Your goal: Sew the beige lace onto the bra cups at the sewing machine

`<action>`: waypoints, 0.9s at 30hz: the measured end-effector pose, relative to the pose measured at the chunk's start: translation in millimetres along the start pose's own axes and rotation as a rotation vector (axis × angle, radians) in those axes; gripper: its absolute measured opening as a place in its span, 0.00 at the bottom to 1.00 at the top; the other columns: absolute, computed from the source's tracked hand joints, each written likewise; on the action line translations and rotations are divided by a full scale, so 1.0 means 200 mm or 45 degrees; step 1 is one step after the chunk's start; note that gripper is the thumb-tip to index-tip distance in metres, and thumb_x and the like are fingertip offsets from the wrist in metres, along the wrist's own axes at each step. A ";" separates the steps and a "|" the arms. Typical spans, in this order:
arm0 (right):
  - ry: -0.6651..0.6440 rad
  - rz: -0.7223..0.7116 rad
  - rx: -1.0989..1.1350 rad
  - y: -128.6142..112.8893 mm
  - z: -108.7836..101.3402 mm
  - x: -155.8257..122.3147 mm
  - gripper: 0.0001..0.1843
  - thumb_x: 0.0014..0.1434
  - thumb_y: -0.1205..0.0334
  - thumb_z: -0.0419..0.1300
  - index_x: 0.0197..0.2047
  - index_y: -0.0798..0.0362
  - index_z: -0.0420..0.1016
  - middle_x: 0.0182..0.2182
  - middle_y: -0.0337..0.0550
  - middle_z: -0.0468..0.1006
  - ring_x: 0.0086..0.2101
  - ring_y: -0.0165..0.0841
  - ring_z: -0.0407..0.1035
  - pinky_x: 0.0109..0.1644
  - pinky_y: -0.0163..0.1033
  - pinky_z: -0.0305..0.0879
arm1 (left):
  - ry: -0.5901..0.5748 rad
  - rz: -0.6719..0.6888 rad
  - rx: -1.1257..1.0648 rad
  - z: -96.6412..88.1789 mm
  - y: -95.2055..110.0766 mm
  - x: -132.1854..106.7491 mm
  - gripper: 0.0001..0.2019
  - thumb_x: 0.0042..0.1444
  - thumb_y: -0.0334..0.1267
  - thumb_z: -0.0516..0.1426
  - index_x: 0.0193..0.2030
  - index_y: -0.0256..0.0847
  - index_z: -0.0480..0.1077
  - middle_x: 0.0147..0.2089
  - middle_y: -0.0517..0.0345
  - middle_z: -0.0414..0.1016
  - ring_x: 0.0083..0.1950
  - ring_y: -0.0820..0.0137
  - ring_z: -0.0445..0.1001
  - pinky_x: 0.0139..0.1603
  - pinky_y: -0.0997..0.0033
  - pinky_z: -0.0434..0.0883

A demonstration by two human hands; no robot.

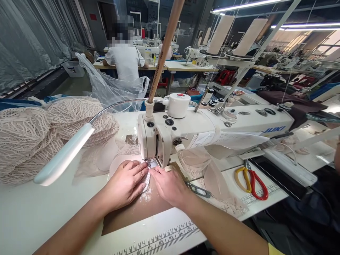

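Observation:
My left hand (126, 182) lies flat, fingers stretched toward the needle, pressing a pale lace fabric piece (145, 184) onto the bed of the white sewing machine (186, 131). My right hand (168, 184) rests beside it, fingers together on the same fabric just right of the presser foot (150, 163). A thread snip (198, 190) lies under or against the right hand's outer edge. More beige lace fabric (212, 177) trails off to the right of the machine head.
A heap of cream lace pieces (39, 131) sits at the left. A gooseneck lamp (63, 156) reaches over the table. Scissors with red and yellow handles (252, 180) lie at the right. A ruler strip (159, 241) runs along the table's front edge. A person in white sits at a far table (124, 60).

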State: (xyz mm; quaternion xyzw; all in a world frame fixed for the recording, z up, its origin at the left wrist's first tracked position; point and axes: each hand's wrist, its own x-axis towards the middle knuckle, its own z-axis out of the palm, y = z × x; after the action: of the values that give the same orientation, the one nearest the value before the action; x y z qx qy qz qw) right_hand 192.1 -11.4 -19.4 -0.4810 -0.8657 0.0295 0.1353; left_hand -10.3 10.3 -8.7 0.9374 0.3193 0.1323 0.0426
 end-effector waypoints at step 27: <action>0.000 -0.231 0.208 0.04 -0.01 -0.10 0.16 0.57 0.74 0.53 0.44 0.51 0.74 0.31 0.41 0.71 0.33 0.33 0.60 0.37 0.39 0.52 | 0.095 0.005 -0.191 -0.01 0.00 -0.06 0.15 0.63 0.36 0.52 0.56 0.40 0.69 0.53 0.45 0.72 0.52 0.58 0.69 0.51 0.58 0.70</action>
State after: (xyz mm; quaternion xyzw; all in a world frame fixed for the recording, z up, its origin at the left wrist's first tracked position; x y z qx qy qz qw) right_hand 208.7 -24.2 -21.9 -0.3882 -0.9004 0.0877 0.1760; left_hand -19.2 2.4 -8.6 0.9267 0.3079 0.1906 0.1006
